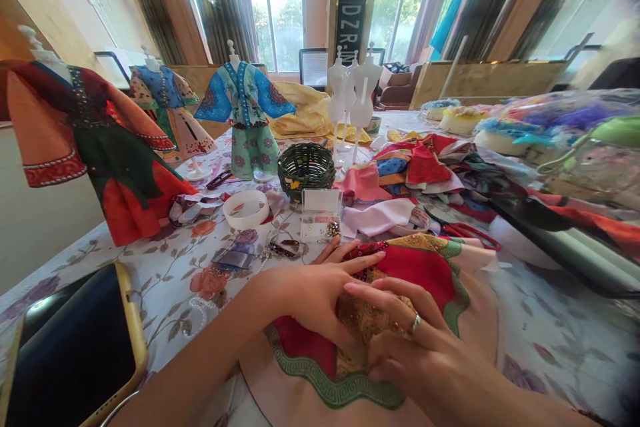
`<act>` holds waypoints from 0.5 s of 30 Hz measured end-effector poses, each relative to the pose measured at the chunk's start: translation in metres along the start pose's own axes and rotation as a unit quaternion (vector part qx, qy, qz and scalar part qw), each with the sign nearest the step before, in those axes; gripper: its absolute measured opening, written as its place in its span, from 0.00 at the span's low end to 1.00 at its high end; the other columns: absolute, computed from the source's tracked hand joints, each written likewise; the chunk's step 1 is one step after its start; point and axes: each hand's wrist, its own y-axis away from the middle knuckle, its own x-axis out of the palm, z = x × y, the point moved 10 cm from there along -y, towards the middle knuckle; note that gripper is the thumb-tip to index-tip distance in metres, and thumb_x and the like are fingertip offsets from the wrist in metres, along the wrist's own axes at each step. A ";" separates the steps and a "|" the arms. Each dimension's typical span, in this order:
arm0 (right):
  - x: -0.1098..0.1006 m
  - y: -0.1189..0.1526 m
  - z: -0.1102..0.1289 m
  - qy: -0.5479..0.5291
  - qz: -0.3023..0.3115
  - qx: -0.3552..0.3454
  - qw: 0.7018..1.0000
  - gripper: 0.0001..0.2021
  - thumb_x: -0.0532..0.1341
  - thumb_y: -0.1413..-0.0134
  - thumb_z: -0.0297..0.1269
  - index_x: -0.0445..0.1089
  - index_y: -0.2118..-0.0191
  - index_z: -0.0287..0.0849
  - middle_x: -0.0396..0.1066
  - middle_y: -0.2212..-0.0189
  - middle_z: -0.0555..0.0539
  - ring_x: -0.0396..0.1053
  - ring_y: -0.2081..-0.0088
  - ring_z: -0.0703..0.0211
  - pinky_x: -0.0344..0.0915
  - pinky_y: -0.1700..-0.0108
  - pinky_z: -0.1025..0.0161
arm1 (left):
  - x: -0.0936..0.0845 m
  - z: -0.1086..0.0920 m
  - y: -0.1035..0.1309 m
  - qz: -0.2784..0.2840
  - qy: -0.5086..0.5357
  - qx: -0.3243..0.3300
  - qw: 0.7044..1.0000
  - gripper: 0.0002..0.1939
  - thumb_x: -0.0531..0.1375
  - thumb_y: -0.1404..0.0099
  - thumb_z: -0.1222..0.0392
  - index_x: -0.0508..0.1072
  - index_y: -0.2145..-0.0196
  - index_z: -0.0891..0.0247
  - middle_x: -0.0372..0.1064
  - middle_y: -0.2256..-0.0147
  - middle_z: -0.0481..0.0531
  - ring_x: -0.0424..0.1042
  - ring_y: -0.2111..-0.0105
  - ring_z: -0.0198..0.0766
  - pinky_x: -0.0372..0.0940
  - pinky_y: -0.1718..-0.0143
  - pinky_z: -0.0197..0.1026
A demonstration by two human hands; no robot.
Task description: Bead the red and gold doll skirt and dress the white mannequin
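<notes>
A small doll garment (419, 268) of red cloth with a gold patterned panel and a wavy green border lies spread out before me. My left hand (320, 297) rests on it, its fingers stretched out over the upper part and its thumb beside the gold panel (383, 303). From the right comes my right hand (417, 333), wearing a ring. Its thumb and lower fingers are bent together low on the gold panel, and its index finger reaches towards my left hand. Whatever is between those fingertips is hidden.
Beyond the garment stand a clear bead box (321, 217), a white tape roll (246, 209) and a dark woven basket (306, 170). A phone (70, 347) is at the near left. Dressed doll forms (239, 117), bare mannequins (363, 90) and a fabric pile (425, 163) occupy the far side.
</notes>
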 end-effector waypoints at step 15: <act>-0.015 -0.006 -0.001 -0.038 -0.039 0.016 0.998 0.11 0.56 0.45 0.27 0.72 0.72 0.48 0.59 0.42 0.51 0.55 0.43 0.50 0.63 0.47 0.51 | 0.000 0.002 -0.001 -0.018 0.015 0.011 1.000 0.51 0.66 0.56 0.43 0.48 0.37 0.48 0.27 0.34 0.41 0.19 0.36 0.53 0.25 0.38 0.55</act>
